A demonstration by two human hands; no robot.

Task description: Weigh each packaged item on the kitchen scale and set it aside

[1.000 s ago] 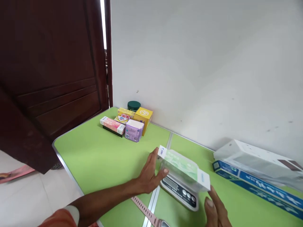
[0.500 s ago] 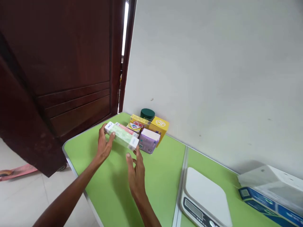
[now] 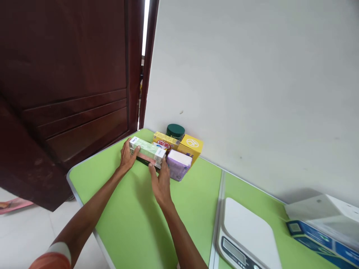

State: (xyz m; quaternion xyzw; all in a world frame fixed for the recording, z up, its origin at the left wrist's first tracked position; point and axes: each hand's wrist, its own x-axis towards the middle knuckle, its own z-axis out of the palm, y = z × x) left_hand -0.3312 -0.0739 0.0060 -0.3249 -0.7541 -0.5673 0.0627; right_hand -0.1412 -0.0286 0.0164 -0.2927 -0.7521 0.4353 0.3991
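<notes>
My left hand is closed on the left end of a long pale green and white box, shaped like a toothpaste carton. My right hand pinches its right end, thumb in front and fingers at the end. Below the green box shows a pink strip of another box, with a dark edge under that. Right beside the right fingers stands a purple pack with a white top. Behind are a yellow box with red lettering, a larger yellow box and a jar with a dark green lid.
The green table has a metal-edged seam right of my hands. Beyond it lie a white digital scale and a white and blue box. A white wall borders the back; a dark wooden door stands at left.
The green box has moved back and down over the pink box, which it now mostly covers. My right hand has come up and closed on its right end. The view has shifted slightly.
</notes>
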